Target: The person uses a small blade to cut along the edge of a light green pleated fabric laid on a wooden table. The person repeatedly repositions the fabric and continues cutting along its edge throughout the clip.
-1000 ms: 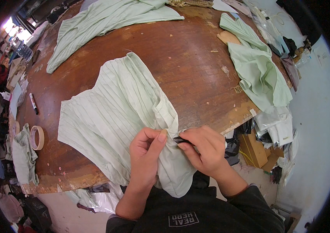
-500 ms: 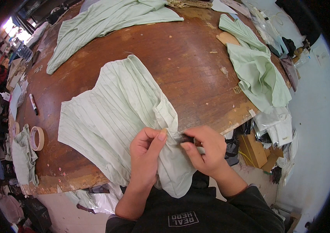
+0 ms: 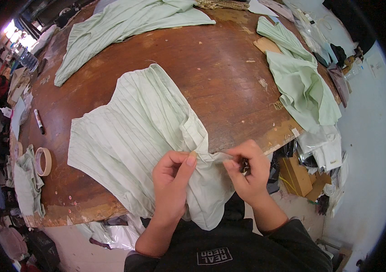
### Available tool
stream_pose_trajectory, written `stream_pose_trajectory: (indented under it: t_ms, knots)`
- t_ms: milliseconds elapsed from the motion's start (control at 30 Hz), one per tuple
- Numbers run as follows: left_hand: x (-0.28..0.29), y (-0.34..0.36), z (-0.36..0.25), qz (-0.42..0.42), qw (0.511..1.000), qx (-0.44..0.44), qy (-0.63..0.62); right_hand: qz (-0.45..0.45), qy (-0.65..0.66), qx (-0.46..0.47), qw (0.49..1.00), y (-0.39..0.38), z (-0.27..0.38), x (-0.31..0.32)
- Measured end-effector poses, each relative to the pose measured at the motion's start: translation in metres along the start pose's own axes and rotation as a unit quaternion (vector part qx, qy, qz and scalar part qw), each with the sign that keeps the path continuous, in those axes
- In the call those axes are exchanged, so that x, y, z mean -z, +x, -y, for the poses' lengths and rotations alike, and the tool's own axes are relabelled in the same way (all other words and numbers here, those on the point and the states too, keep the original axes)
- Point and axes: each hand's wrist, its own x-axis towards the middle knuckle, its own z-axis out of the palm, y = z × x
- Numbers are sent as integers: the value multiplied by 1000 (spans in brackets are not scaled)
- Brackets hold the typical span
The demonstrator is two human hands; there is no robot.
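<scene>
A pale green pleated garment (image 3: 129, 118) lies across the near part of the wooden table, its near end hanging over the edge in front of me. My left hand (image 3: 173, 174) pinches its edge between thumb and forefinger. Just to the right, my right hand (image 3: 249, 170) is closed on a thin corner or strip of the same cloth, drawn out sideways. A small dark metal tool (image 3: 246, 167) sits inside the curled fingers of the right hand; its kind is mostly hidden.
More pale green cloth lies at the table's far side (image 3: 129, 27) and right edge (image 3: 299, 81). At left are a tape roll (image 3: 43, 162), a marker (image 3: 39, 121) and a folded garment (image 3: 29, 183). A cardboard box (image 3: 297, 177) stands below the right edge.
My right hand has moved slightly right and up, pulling the cloth edge taut. The dark tool has shifted from the fingertips back into the palm. My left hand stays nearly in place.
</scene>
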Motion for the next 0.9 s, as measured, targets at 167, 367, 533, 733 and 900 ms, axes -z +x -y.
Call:
stream_pose_trajectory:
  t_ms: [167,367,533,733,900]
  knots:
    - [-4,-1,1,-6,1000,-16,4,15,291,-242,925,-27,19,-2]
    - [-3,-4,1,2,999,-28,22,42,-42,-22,998,-11,18,3]
    - [-3,-3,3,-13,1000,-13,24,116,167,-122,972,-10,22,6]
    - [-5,-5,3,17,1000,-15,-7,142,412,-367,822,-14,22,2]
    - [-4,-6,2,27,999,-20,0,139,435,-380,805,-12,21,2]
